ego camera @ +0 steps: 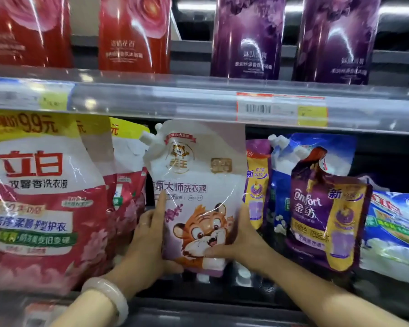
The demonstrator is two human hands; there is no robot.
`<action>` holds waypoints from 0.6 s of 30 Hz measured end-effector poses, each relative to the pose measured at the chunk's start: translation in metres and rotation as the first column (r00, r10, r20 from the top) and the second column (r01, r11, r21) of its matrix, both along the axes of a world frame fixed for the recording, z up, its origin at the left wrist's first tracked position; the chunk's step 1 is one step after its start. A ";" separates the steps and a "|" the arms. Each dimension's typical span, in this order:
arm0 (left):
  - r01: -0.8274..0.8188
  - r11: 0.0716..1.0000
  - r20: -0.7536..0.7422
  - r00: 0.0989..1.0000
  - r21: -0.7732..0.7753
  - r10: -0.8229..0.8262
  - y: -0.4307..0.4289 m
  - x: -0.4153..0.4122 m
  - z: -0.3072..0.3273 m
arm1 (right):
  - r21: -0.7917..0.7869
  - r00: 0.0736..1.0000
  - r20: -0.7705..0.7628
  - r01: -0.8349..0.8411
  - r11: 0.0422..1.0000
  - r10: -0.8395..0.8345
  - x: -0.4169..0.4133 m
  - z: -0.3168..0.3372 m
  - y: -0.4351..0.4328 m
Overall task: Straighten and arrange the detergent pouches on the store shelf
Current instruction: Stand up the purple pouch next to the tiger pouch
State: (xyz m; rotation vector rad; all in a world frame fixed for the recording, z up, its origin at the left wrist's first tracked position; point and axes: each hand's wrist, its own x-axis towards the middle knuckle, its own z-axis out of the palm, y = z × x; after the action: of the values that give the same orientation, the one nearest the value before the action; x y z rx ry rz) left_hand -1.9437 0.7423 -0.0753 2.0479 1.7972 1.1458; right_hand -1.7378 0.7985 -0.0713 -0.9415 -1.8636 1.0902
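Both hands grip a white and lilac tiger detergent pouch standing upright on the lower shelf, its white spout at the upper left corner just under the shelf rail above. The left hand clasps the pouch's lower left edge, thumb laid up the front and fingers wrapped behind; a pale bangle sits on that wrist. The right hand holds the lower right edge, thumb pressed across the cartoon tiger near the bottom, fingers hidden behind.

Just left of the pouch stands a row of red and white pouches with yellow price banners along their tops, the front one large and leaning towards the camera. To the right, a yellow and purple pouch touches the tiger pouch's side; beyond it a blue pouch stands behind a purple Comfort pouch, which tilts. A blue and white pouch lies at the far right.

On the upper shelf stand red packs and purple packs. A price label with a barcode is fixed to the rail
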 end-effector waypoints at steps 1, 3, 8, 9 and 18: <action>-0.015 1.000 -0.005 1.000 0.005 0.015 0.001 -0.006 0.000 | -0.010 1.000 -0.002 -0.009 1.000 0.009 -0.006 -0.001 0.002; -0.033 0.999 0.002 0.999 0.010 0.033 0.001 -0.016 0.000 | -0.020 1.000 0.006 -0.020 1.000 0.020 -0.018 -0.002 0.003; -0.079 0.997 0.062 0.995 -0.020 0.080 -0.004 -0.025 0.003 | -0.007 0.999 0.023 -0.032 0.999 0.032 -0.038 0.002 0.002; -0.100 0.995 0.063 0.993 -0.030 0.102 -0.005 -0.024 0.003 | -0.001 0.999 0.031 -0.036 0.999 0.036 -0.039 0.002 0.002; 0.056 0.936 -0.104 0.994 0.348 -0.021 -0.021 0.068 0.008 | 0.149 0.956 0.107 0.256 0.955 -0.273 0.046 0.016 -0.030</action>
State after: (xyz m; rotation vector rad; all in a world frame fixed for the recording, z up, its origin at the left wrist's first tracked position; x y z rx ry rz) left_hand -1.8752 0.7217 -0.0671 2.3606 1.6835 1.4679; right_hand -1.6921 0.7685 -0.0551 -1.1660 -1.8215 0.7491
